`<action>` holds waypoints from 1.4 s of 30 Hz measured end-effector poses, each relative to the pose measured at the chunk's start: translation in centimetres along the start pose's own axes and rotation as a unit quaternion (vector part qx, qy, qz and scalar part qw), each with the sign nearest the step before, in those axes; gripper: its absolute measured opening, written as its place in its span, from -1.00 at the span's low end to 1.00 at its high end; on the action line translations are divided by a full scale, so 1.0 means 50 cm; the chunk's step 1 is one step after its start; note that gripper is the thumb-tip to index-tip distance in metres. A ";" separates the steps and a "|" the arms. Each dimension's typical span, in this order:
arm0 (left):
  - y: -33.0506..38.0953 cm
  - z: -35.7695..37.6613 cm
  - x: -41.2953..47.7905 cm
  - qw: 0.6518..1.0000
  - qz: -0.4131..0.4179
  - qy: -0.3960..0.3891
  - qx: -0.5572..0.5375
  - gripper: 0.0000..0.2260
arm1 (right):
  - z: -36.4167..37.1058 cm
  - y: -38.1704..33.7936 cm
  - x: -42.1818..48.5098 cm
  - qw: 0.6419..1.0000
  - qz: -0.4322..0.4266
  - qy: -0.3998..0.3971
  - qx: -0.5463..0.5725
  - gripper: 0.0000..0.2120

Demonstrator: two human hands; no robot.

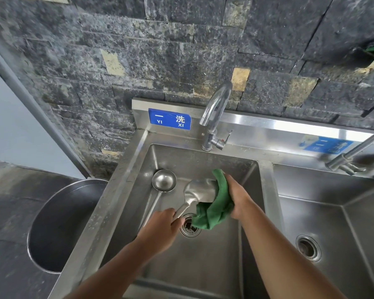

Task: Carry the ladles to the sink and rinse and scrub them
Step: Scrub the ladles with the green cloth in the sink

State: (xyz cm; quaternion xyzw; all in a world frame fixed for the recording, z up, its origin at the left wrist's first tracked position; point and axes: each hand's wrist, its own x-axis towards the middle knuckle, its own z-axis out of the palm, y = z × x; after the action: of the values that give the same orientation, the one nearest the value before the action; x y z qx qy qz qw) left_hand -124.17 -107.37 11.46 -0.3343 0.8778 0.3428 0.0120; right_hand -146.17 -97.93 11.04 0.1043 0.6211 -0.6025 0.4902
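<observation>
A dull grey stainless-steel ladle with a deep rounded bowl (200,189) is hovering over the left basin of the stainless-steel double sink (125,178), its bowl tipped so the outer curve is facing up and showing a matt, smeared sheen. The left hand (160,230) is gripping its flat metal handle with the fingers curled tight around it, just above the round perforated drain (189,228). The right hand (238,198) is clutching a crumpled dark green cloth (216,209) and pressing it against the right side of the ladle's bowl; the cloth is hanging down in folds toward the drain.

A second steel ladle with a small round bowl and long thin handle (164,180) is lying in the same basin, to the left, bowl open upward near the back wall and handle running toward the viewer along the left slope.

A curved chrome tap (215,108) is standing on the back ledge, beside a blue label with white characters (169,119). The right basin is showing its own drain (308,248). Behind the sink a wall of dark speckled stone tiles (181,50) is rising, with a few yellowish patches. Left of the sink, a large round steel pot (58,225) is sitting low on a dark floor.
</observation>
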 end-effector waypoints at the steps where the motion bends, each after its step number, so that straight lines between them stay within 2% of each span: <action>1: 0.001 0.004 0.003 1.000 -0.003 -0.013 -0.007 -0.62 | -0.003 0.007 0.004 0.998 0.011 -0.005 0.054 -0.59; 3: 0.005 0.013 0.008 0.998 -0.024 -0.041 -0.030 -0.64 | 0.007 0.014 0.000 0.992 0.001 -0.011 0.125 -0.62; 5: 0.009 0.023 0.013 0.988 -0.078 -0.074 -0.110 -0.65 | 0.030 0.024 -0.009 0.987 -0.046 0.017 0.151 -0.66; 7: 0.015 0.031 0.014 0.959 -0.142 -0.109 -0.221 -0.68 | 0.050 0.039 -0.021 0.983 -0.105 0.055 0.140 -0.68; 9: 0.022 0.034 0.012 0.919 -0.188 -0.147 -0.315 -0.69 | 0.066 0.055 -0.033 0.977 -0.158 0.057 0.132 -0.77; 12: 0.032 0.025 0.011 0.872 -0.192 -0.190 -0.408 -0.69 | 0.072 0.074 -0.043 0.966 -0.219 0.084 0.110 -0.79; 14: 0.037 0.011 0.016 0.853 -0.166 -0.207 -0.449 -0.71 | 0.064 0.094 -0.040 0.959 -0.225 0.119 0.122 -0.75; 17: 0.041 0.001 0.027 0.835 -0.158 -0.203 -0.487 -0.69 | 0.054 0.128 -0.038 0.972 -0.153 0.085 0.156 -0.67; 22: 0.033 0.008 0.051 0.820 -0.157 -0.175 -0.521 -0.61 | 0.057 0.159 -0.028 0.993 -0.111 0.035 0.036 -0.58; 25: 0.032 0.017 0.065 0.806 -0.171 -0.199 -0.530 -0.56 | 0.062 0.178 -0.025 0.989 -0.031 -0.129 0.062 -0.53; 27: 0.029 0.025 0.072 0.804 -0.181 -0.224 -0.521 -0.54 | 0.066 0.179 -0.020 0.982 -0.002 -0.177 0.067 -0.59; 29: 0.021 0.028 0.083 0.805 -0.193 -0.247 -0.504 -0.50 | 0.073 0.179 -0.005 0.984 0.001 -0.161 0.069 -0.67; 34: -0.003 0.045 0.075 0.809 -0.238 -0.299 -0.447 -0.44 | 0.092 0.197 0.058 0.994 0.005 -0.041 0.102 -0.82; 35: -0.009 0.054 0.064 0.811 -0.237 -0.308 -0.437 -0.48 | 0.092 0.192 0.075 0.993 0.001 -0.017 0.113 -0.88; 37: -0.028 0.074 0.039 0.810 -0.224 -0.307 -0.446 -0.63 | 0.084 0.174 0.122 0.993 0.001 0.047 0.105 -0.81; 39: -0.046 0.088 0.022 0.818 -0.195 -0.273 -0.467 -0.76 | 0.073 0.153 0.152 0.993 0.011 0.060 0.099 -0.87; 42: -0.071 0.094 0.016 0.843 -0.190 -0.220 -0.452 -0.80 | 0.082 0.166 0.171 0.992 0.069 0.013 0.108 -0.85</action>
State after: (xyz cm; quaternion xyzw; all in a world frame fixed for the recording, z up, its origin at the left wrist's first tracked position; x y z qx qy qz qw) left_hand -123.66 -106.87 5.54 -0.3783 0.5189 0.7575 0.1175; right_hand -142.44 -103.27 0.25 0.2072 0.5504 -0.6290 0.5085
